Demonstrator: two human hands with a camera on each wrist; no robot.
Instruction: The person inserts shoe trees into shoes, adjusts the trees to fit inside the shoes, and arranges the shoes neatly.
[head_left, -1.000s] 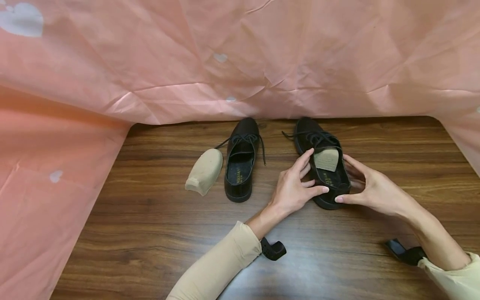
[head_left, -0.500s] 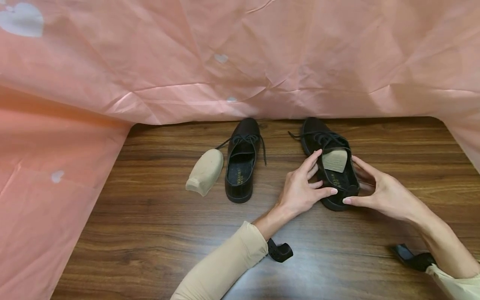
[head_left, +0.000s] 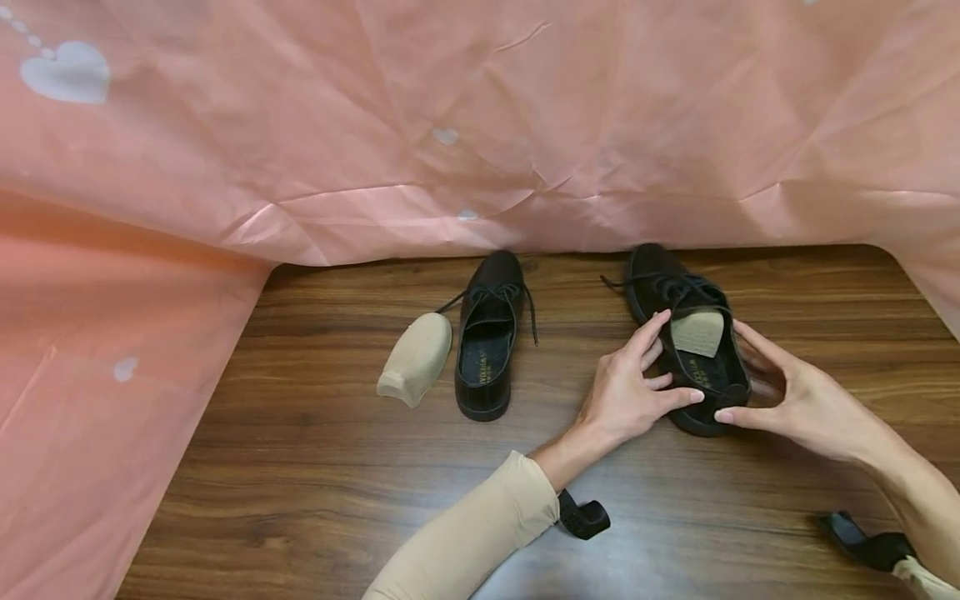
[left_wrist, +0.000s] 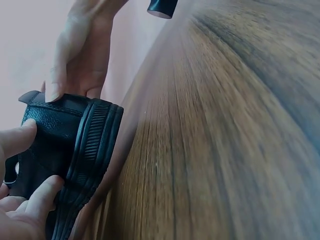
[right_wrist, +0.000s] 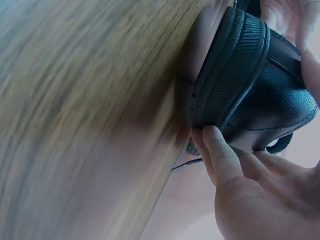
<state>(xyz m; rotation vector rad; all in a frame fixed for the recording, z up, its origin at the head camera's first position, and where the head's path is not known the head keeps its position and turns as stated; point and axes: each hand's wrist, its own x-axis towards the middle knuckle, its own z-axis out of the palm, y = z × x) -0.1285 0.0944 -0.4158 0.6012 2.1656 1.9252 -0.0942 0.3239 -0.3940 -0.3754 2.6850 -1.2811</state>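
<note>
Both hands hold a black lace-up shoe at the right, its toe pointing away and slightly left. My left hand has fingers along its left side and the thumb at the heel. Gripping the opposite side is my right hand, its thumb also at the heel. A beige moulded shoe insert sits inside the shoe, its front part hidden under the laces. In the left wrist view the heel and ribbed sole stand close to the wood surface. From the right wrist, fingertips press the shoe's side near the sole.
The matching black shoe stands on the wood-grain surface to the left, with no insert in it. Beside it lies a second beige insert. A pink cloth with hearts hangs behind and along the left. Black straps hang from the wrists.
Both hands have shifted the held shoe to the right, away from the other shoe. The head view has tilted up slightly. The insert stays inside the shoe.
</note>
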